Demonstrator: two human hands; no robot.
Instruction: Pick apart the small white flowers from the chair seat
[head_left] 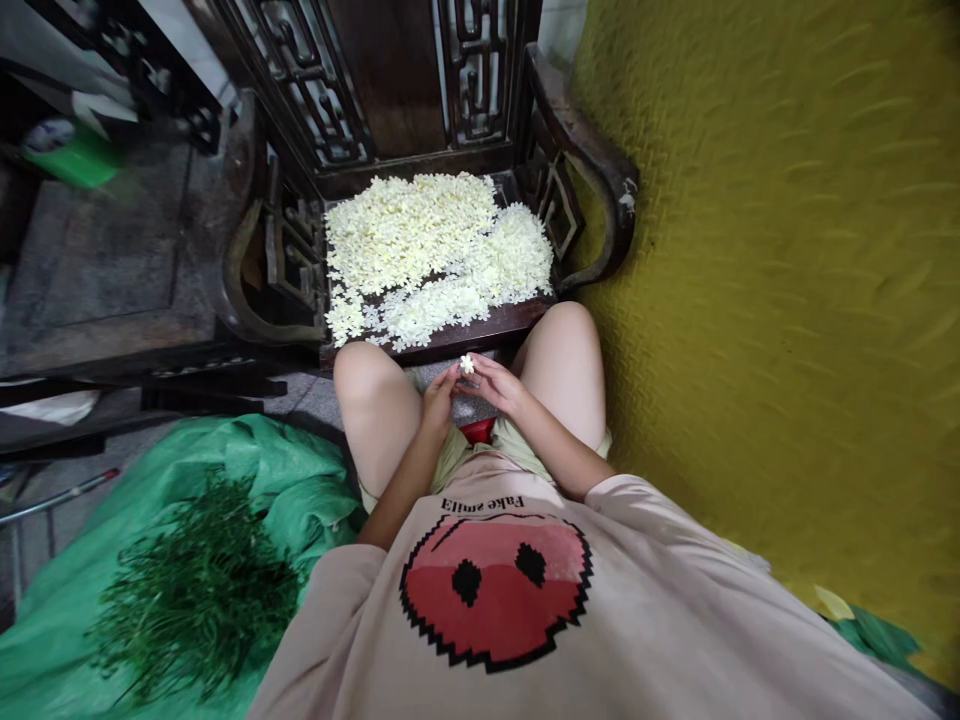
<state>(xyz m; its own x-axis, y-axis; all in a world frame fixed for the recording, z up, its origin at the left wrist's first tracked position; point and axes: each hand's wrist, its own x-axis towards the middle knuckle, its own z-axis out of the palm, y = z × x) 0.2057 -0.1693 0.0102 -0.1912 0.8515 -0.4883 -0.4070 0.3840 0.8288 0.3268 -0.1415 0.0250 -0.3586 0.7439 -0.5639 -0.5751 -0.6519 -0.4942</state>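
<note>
one left hand [439,396] and one right hand [498,384], with one white flower [466,365] between them; beyond, one wooden armchair [397,80] bears too many flowers [412,230] to count; to their left, one green sheet [262,438], one leafy bundle [210,585].

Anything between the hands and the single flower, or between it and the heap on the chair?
Nothing visible blocks either. The single flower is right between the left hand and right hand; beyond it, only a gap and the seat's front edge precede the flower heap.

I can make out "Fake smile" in black lettering [507,503] on the person's pale T-shirt [660,600], beside the red print [495,625]; the last character is unclear.
</note>
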